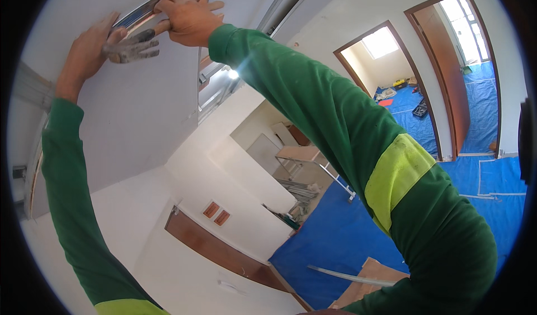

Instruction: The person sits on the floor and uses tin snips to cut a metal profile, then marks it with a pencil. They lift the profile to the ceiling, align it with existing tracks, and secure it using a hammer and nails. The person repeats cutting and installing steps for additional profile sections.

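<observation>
Both my hands are raised to the ceiling at the upper left. My right hand (pixel 190 20) is closed round the wooden handle of a hammer (pixel 161 27), its fingertips against a shiny metal channel (pixel 146 14) along the panel's edge. The hammer's grey, pronged head (pixel 133 51) hangs below, close to my left thumb. My left hand (pixel 89 51) is at the near end of the channel, with fingers and thumb on either side of it; the fingertips are partly hidden. A pale ceiling panel (pixel 140 108) spreads beneath both hands.
Metal framing (pixel 215 94) and a bright lamp (pixel 233 74) show beside the panel. Blue sheeting (pixel 330 231) covers the floor below, with a work platform (pixel 302 154), metal lengths (pixel 302 191) and a brown board (pixel 369 273). An open brown door (pixel 444 80) stands at right.
</observation>
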{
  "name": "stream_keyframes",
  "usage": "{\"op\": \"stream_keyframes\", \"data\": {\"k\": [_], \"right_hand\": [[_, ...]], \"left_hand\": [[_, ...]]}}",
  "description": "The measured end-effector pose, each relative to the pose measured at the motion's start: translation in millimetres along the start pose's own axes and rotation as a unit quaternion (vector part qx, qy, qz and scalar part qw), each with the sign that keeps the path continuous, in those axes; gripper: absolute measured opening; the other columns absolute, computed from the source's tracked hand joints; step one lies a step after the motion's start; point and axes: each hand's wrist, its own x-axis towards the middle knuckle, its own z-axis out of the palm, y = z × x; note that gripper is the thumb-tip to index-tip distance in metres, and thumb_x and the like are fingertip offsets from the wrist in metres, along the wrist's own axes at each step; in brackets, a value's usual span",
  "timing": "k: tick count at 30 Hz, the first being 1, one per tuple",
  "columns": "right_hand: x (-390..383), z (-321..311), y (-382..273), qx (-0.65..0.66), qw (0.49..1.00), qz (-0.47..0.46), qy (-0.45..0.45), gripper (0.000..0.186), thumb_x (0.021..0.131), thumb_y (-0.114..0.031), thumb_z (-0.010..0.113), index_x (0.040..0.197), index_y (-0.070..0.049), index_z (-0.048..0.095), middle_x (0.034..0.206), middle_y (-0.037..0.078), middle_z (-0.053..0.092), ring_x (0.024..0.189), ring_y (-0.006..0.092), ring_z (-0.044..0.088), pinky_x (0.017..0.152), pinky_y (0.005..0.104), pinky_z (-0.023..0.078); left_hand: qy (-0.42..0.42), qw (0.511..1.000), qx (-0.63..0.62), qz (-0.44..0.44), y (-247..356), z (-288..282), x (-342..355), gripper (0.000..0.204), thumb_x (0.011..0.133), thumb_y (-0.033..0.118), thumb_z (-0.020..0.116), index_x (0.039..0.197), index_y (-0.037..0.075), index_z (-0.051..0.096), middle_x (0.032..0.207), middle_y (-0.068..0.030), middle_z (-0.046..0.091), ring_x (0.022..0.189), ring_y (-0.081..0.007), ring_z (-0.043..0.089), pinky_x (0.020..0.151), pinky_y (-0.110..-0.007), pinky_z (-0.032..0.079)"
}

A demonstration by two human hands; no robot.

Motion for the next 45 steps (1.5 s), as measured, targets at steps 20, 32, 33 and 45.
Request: {"op": "stream_keyframes", "data": {"k": [20, 32, 33, 45], "right_hand": [[6.0, -12.3, 7.5, 0.034, 0.999, -0.006, -0.023, 0.037, 0.086, -0.013, 0.072, 0.123, -0.01, 0.073, 0.132, 0.009, 0.063, 0.132, 0.0327, 0.059, 0.102, 0.0641, 0.045], [-27.6, -93.4, 1.5, 0.138, 0.956, 0.249, -0.069, 0.048, 0.11, -0.053, 0.055, 0.15, -0.026, 0.063, 0.13, 0.027, 0.061, 0.123, 0.0466, 0.067, 0.104, 0.0535, 0.054], [-29.6, -104.5, 8.2, 0.161, 0.949, 0.26, -0.079, 0.058, 0.11, -0.059, 0.055, 0.15, -0.018, 0.061, 0.127, 0.029, 0.062, 0.119, 0.0471, 0.069, 0.102, 0.0506, 0.056], [-35.6, -124.9, 26.4, 0.145, 0.899, 0.361, -0.202, 0.096, 0.104, -0.071, 0.06, 0.126, 0.022, 0.052, 0.102, 0.033, 0.071, 0.099, 0.0431, 0.075, 0.086, 0.0471, 0.06]], "left_hand": [[-0.123, 0.983, 0.095, -0.098, 20.8, -9.2, 12.7, 0.059, 0.116, 0.048, 0.042, 0.163, 0.011, 0.046, 0.122, -0.025, 0.075, 0.113, -0.0434, 0.071, 0.096, -0.052, 0.055], [-0.066, 0.992, 0.058, -0.089, 13.5, 1.7, 2.5, 0.047, 0.116, 0.046, 0.041, 0.148, 0.014, 0.055, 0.113, -0.0232, 0.076, 0.105, -0.0463, 0.072, 0.092, -0.057, 0.055], [-0.072, 0.992, 0.057, -0.09, 18.0, -3.0, 2.7, 0.045, 0.116, 0.045, 0.041, 0.146, 0.015, 0.055, 0.112, -0.0227, 0.077, 0.105, -0.0461, 0.072, 0.091, -0.057, 0.055], [-0.093, 0.99, 0.062, -0.084, 17.8, 8.3, 5.8, 0.039, 0.117, 0.043, 0.039, 0.145, 0.017, 0.052, 0.107, -0.0205, 0.077, 0.103, -0.0436, 0.073, 0.089, -0.056, 0.055]]}}
